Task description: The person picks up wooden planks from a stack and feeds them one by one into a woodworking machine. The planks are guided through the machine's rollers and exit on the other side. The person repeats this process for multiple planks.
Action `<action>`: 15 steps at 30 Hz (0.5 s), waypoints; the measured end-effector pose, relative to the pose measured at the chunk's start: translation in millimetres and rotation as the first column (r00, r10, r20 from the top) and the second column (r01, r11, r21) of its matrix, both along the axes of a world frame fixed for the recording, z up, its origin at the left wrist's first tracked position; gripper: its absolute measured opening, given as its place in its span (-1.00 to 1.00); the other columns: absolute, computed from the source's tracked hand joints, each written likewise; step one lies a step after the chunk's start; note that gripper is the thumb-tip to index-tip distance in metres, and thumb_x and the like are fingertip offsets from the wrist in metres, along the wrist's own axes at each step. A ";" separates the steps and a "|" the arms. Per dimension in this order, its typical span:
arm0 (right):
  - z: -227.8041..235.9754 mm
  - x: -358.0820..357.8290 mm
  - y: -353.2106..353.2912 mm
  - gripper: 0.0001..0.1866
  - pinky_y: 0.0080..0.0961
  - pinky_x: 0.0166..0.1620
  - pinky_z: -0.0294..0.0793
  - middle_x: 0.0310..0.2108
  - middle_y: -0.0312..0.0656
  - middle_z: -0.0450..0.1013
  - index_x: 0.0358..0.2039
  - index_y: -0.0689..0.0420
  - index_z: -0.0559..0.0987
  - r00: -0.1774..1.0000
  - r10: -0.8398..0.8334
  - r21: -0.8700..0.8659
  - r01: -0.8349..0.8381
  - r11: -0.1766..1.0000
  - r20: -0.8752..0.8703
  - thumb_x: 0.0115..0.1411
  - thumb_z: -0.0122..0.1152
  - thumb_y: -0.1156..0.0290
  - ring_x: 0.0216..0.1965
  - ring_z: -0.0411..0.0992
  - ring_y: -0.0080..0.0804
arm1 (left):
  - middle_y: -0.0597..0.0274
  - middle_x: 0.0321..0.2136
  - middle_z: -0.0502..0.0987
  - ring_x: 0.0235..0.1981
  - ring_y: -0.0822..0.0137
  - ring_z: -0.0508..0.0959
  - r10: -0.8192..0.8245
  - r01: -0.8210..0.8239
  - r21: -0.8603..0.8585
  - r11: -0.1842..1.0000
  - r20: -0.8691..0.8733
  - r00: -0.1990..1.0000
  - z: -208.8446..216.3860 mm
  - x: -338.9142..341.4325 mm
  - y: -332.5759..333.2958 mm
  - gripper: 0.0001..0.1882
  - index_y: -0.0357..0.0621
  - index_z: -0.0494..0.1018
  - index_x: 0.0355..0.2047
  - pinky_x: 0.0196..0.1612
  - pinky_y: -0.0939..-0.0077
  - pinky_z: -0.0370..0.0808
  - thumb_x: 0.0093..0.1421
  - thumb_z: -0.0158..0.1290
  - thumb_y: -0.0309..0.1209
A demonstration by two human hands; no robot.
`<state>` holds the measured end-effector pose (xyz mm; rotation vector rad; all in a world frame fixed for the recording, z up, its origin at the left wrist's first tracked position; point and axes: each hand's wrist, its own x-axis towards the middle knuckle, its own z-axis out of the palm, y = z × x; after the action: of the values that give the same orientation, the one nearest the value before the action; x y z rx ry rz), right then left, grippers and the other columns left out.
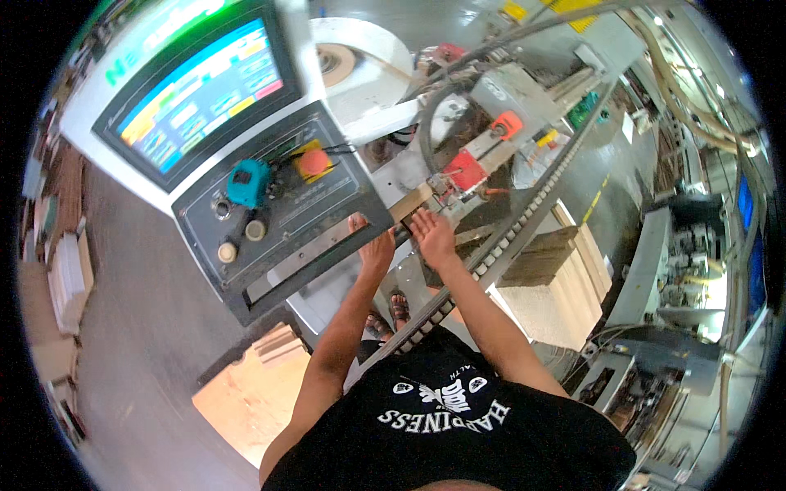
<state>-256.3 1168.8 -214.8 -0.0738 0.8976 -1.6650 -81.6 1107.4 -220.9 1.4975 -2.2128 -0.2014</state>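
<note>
In front of me a short light-wood strip (pixel 411 203) lies on the machine's narrow bed, running up toward a red guard block (pixel 465 170). My right hand (pixel 434 237) is at the strip's near side, palm down, its fingers stretched out and slightly apart. Left of it, my left hand (pixel 377 247) hovers at or rests on the right edge of the dark control panel (pixel 286 204), close to the strip's near end. Its fingers extend forward, and I see nothing gripped in them. Whether either hand presses on the strip is hard to tell.
A lit touchscreen (pixel 205 94) stands above the panel, with a teal tape measure (pixel 248 182) and red stop button (pixel 313 162). A toothed rail (pixel 499 245) crosses at my right. Board stacks (pixel 561 286) stand right, more boards (pixel 254 385) lower left.
</note>
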 end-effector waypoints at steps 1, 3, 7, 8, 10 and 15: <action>0.0 9.7 18.8 -0.56 -0.08 0.44 0.29 0.34 -0.14 0.36 0.18 0.04 0.44 0.998 0.043 -0.012 -0.044 0.999 -0.048 0.45 0.11 0.05 0.40 0.30 -0.12 | -0.17 0.44 0.20 0.48 -0.22 0.12 -0.018 0.018 -0.007 1.000 -0.037 0.999 4.7 -6.3 -0.8 -0.06 -0.30 0.22 0.43 0.49 -0.30 0.01 0.19 0.34 -0.08; 9.1 18.1 52.4 -0.57 -0.10 0.34 0.42 0.26 -0.14 0.42 0.16 0.06 0.48 0.973 0.106 0.036 -0.101 0.994 -0.205 0.42 0.19 0.10 0.25 0.43 -0.15 | -0.19 0.54 0.01 0.57 -0.25 -0.06 -0.040 0.040 -0.033 0.999 0.007 0.999 9.0 -21.1 -7.8 0.02 -0.30 0.10 0.50 0.50 -0.35 -0.06 0.23 0.31 0.00; 41.2 2.4 141.2 -0.60 -0.23 0.12 0.60 0.13 -0.12 0.51 0.10 0.11 0.54 0.635 0.401 0.392 -0.165 0.905 -0.660 0.33 0.34 0.24 -0.01 0.60 -0.22 | -0.09 0.58 -0.09 0.59 -0.21 -0.12 -0.025 0.023 -0.052 0.998 -0.046 0.999 10.2 -41.9 -27.3 0.03 -0.27 0.08 0.50 0.51 -0.34 -0.06 0.24 0.29 0.04; 45.9 -10.4 167.3 -0.62 -0.27 0.09 0.61 0.12 -0.11 0.52 0.08 0.12 0.55 0.452 0.530 0.512 -0.174 0.841 -0.718 0.32 0.35 0.28 -0.04 0.62 -0.23 | -0.04 0.59 -0.12 0.59 -0.20 -0.15 0.006 -0.011 -0.069 0.998 -0.073 0.997 3.9 -40.4 -30.4 0.00 -0.26 0.11 0.49 0.51 -0.32 -0.04 0.25 0.29 0.03; 21.1 -38.7 234.4 -0.59 -0.24 0.03 0.62 -0.02 -0.04 0.55 0.09 0.17 0.53 0.186 0.373 0.356 -0.121 0.927 -0.909 0.29 0.37 0.30 -0.08 0.63 -0.19 | 0.02 0.58 -0.09 0.58 -0.20 -0.12 0.023 -0.018 -0.064 0.998 0.090 0.996 9.2 -39.6 -22.9 -0.10 -0.21 0.17 0.47 0.50 -0.31 0.00 0.30 0.25 0.01; -5.1 -74.3 351.8 -0.49 -0.16 0.14 0.55 0.09 0.02 0.45 0.11 0.12 0.46 0.062 0.611 0.596 0.318 0.737 -0.789 0.18 0.45 0.39 0.08 0.51 -0.01 | -0.02 0.47 0.18 0.47 -0.13 0.15 0.064 -0.054 -0.134 0.990 0.069 0.996 19.0 15.1 31.2 -0.28 -0.09 0.34 0.34 0.39 -0.32 0.12 0.31 0.22 0.01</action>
<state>-330.6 1520.7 -219.9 -0.9596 2.4600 -0.6626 -66.6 1138.6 -201.8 1.5174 -2.1889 0.0190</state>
